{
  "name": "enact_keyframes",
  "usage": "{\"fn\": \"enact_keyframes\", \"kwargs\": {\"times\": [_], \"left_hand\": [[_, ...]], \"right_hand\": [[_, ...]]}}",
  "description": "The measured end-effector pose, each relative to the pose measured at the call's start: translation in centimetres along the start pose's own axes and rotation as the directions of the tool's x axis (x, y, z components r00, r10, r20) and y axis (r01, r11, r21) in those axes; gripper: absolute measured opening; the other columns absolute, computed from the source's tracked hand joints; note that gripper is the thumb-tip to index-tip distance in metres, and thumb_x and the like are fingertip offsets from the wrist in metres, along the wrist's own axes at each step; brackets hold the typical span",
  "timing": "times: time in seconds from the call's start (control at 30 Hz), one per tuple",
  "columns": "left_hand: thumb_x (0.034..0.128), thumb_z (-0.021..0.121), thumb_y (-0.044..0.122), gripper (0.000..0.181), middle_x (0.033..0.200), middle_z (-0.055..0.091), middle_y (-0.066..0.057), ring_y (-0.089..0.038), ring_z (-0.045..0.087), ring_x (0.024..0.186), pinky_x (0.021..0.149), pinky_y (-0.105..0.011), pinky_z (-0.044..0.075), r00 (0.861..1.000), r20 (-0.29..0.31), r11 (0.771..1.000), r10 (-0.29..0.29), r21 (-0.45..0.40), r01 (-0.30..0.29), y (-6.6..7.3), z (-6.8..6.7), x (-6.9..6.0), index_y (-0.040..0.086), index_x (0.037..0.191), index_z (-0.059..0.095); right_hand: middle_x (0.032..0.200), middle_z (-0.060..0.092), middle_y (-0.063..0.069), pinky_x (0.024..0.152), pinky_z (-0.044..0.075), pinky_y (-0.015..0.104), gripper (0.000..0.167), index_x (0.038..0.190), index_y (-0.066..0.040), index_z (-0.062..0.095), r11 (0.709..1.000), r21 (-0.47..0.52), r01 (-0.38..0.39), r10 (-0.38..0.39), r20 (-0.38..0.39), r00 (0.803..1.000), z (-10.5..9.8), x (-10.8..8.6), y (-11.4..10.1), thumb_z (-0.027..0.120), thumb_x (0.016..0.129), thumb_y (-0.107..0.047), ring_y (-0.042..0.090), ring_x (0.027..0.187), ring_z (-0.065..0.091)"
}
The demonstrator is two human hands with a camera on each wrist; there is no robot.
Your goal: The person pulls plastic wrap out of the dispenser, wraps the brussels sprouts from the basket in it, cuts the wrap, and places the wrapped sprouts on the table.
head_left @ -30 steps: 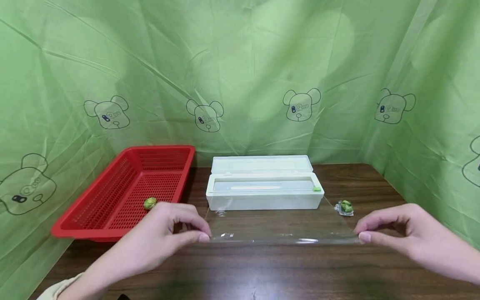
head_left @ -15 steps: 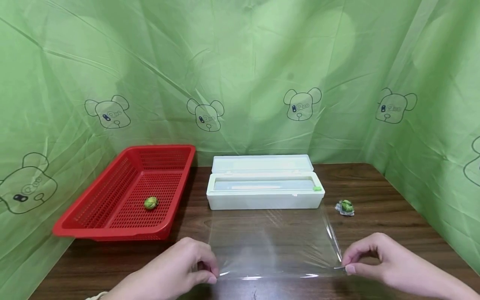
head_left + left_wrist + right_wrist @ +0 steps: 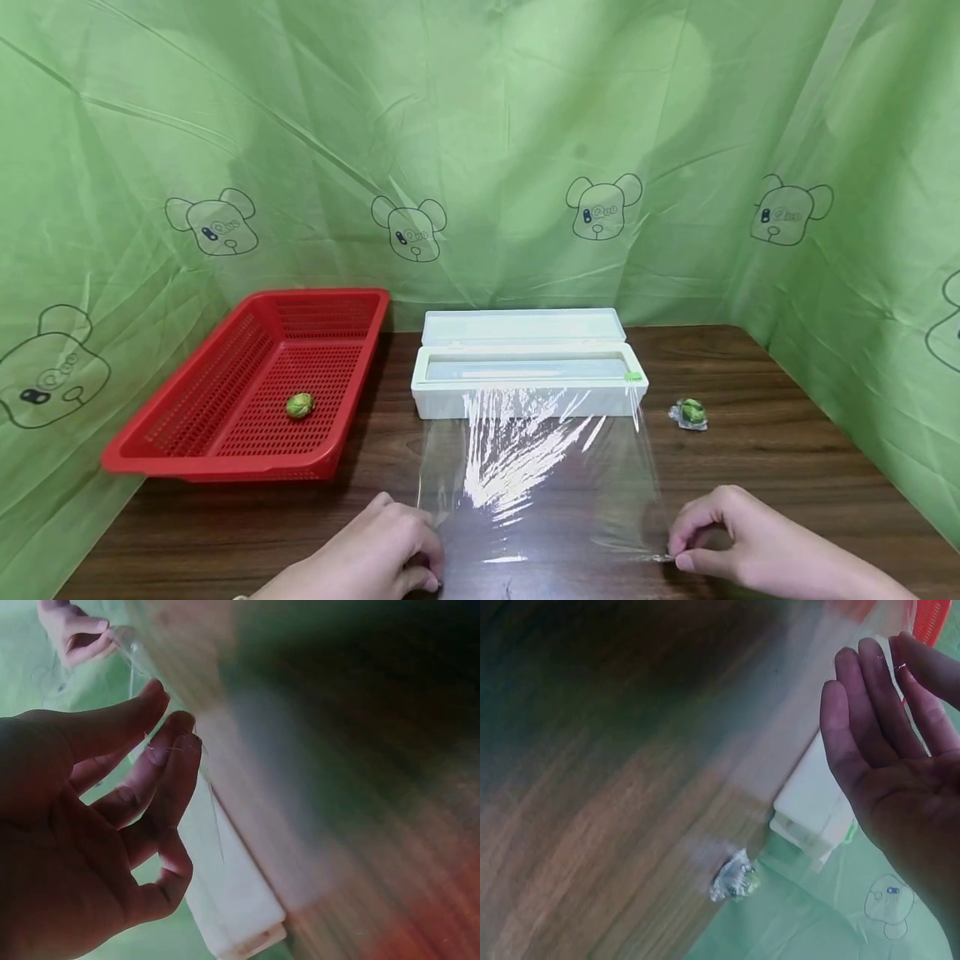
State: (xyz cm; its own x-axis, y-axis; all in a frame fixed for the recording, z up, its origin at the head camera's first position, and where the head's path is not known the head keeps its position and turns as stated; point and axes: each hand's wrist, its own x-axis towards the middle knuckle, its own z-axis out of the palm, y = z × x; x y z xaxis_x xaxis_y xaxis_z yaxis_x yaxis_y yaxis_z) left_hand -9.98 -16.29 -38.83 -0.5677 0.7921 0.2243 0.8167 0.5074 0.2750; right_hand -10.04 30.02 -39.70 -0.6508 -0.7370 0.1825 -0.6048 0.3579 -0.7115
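Note:
A clear sheet of plastic wrap (image 3: 540,475) stretches from the white wrap dispenser box (image 3: 525,402) toward the near side of the table, with bright glare on it. My left hand (image 3: 382,550) pinches its near left corner between thumb and fingers. At the near right corner, my right hand (image 3: 738,537) pinches the film the same way. The dispenser's lid (image 3: 523,327) stands raised at the back, and a green slider (image 3: 633,377) sits at the right end of its front edge. Both wrist views show thumb and fingertips meeting at the film's edge.
A red slotted basket (image 3: 333,454) stands at the left with one small green Brussels sprout (image 3: 300,406) in it. To the dispenser's right, a Brussels sprout partly in crumpled film (image 3: 689,413) lies on the dark wooden table (image 3: 787,450). Green cloth (image 3: 495,150) hangs around the table.
Both hands have drawn the film toward the near edge of the table, so a longer sheet now reaches out from the dispenser. The hands have also come slightly closer together.

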Motion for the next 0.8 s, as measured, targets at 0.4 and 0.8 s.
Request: {"fn": "enact_keyframes", "kwargs": {"times": [0.4, 0.8], "left_hand": [[0.0759, 0.092, 0.025, 0.021, 0.080, 0.057, 0.033, 0.009, 0.060, 0.090, 0.072, -0.024, 0.031, 0.997, 0.062, 0.998, -0.052, 0.041, 0.049, -0.3, 1.2, 0.0, 0.036, 0.071, 0.074], [0.0723, 0.095, 0.021, 0.027, 0.069, 0.051, 0.034, 0.014, 0.049, 0.072, 0.073, -0.027, 0.036, 0.982, 0.127, 0.990, -0.136, -0.012, 0.138, -0.5, 1.4, 0.4, 0.035, 0.075, 0.073]], "right_hand": [[0.091, 0.070, -0.016, 0.068, 0.055, 0.023, 0.026, 0.095, -0.026, 0.074, 0.995, -0.020, 0.096, -0.097, -0.004, 0.995, 1.3, 0.7, 0.7, 0.079, 0.092, 0.000, 0.001, 0.083, 0.064], [0.097, 0.071, -0.015, 0.065, 0.055, 0.027, 0.024, 0.103, -0.023, 0.076, 0.998, -0.053, 0.030, -0.029, 0.007, 1.000, 1.5, 0.5, 1.1, 0.083, 0.089, -0.004, 0.001, 0.086, 0.064]]}}
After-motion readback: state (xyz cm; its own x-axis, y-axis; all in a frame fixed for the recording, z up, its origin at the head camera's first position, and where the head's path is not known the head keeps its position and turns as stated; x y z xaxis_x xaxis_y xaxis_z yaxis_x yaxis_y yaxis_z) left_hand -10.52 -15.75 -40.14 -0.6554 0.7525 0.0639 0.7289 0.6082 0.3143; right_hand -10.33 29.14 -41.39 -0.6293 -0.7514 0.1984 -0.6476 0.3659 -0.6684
